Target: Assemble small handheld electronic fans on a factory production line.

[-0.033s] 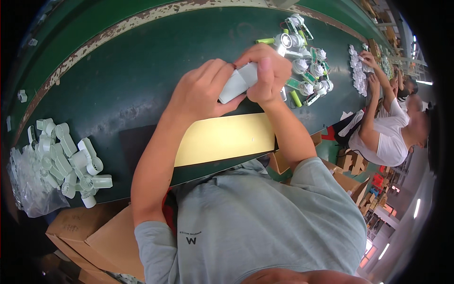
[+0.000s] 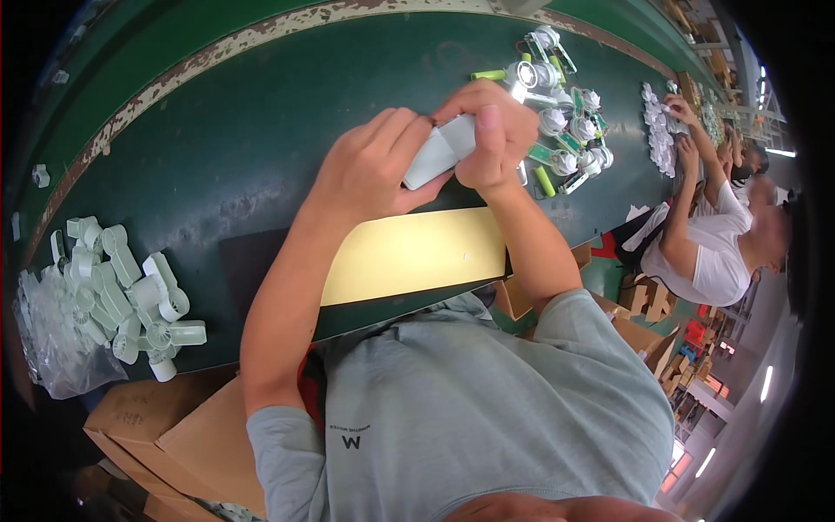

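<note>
Both hands grip a pale grey plastic casing (image 2: 432, 158) above the green bench. My left hand (image 2: 370, 165) wraps its near left side, fingers bent over the top edge. My right hand (image 2: 491, 135) clasps the far right end, with the thumb bent up against it. A seam crosses the casing's visible face; its ends and underside are hidden by my fingers. Just right of my right hand lie several white motor units (image 2: 553, 122) with green circuit boards (image 2: 541, 154) and yellow-green battery cells (image 2: 544, 181).
A pale yellow sheet (image 2: 409, 257) lies on a black mat below my wrists. Pale green plastic housings (image 2: 111, 291) and a clear plastic bag (image 2: 74, 357) are heaped at left. Cardboard boxes (image 2: 174, 435) stand beneath the bench edge. Another person (image 2: 709, 252) works beside white parts (image 2: 658, 130) at right.
</note>
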Motion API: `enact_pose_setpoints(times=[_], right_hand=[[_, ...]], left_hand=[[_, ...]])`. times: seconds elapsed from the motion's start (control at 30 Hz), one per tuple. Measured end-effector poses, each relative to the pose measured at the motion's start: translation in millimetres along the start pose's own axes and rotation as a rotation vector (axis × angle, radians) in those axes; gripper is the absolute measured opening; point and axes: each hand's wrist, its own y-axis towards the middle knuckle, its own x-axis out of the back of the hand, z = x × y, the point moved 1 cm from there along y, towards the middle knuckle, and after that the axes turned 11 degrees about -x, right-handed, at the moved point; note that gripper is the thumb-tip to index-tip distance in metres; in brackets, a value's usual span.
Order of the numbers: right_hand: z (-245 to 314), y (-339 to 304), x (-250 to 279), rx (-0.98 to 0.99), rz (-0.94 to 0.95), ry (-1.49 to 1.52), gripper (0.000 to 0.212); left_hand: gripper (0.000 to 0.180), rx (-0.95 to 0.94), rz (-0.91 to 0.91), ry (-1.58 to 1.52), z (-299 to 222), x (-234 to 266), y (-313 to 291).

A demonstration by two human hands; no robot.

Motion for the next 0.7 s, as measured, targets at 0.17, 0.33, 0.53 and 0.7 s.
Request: enact_pose_setpoints(times=[0.17,0.33,0.53,0.7], right_hand=[[6.3,4.7,3.4,-0.034,-0.02,-0.012,0.049],[-1.4,4.2,1.6,-0.002,-0.059,0.066,0.042],[-13.7,0.8,-8.4,0.111,-0.151,0.212,0.037],[-14.9,2.1,-16.5,0.111,-0.097,0.148,0.024]], left_hand=[[0.048,-0.099,-0.051,0.046,2.1,-3.0,1.5],[0.048,-0.112,-0.038,0.025,1.2,0.6,4.1],[0.04,0.351,-0.142,-0.683,12.4,-3.1,-8.4],[0.031,0.768,0.006,-1.382,25.7,11.5,-10.2]])
